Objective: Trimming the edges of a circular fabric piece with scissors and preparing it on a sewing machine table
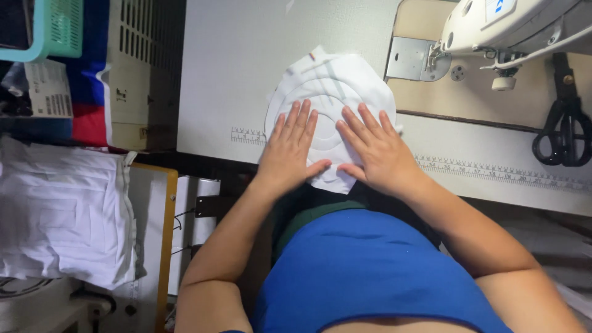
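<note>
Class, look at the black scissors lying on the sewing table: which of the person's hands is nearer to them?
Right. The right hand lies flat on the white fabric, on the side toward the scissors. The left hand lies beside it, farther off.

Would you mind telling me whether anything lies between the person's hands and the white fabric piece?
Nothing visible does: the left hand and right hand both rest flat on the white fabric piece.
</note>
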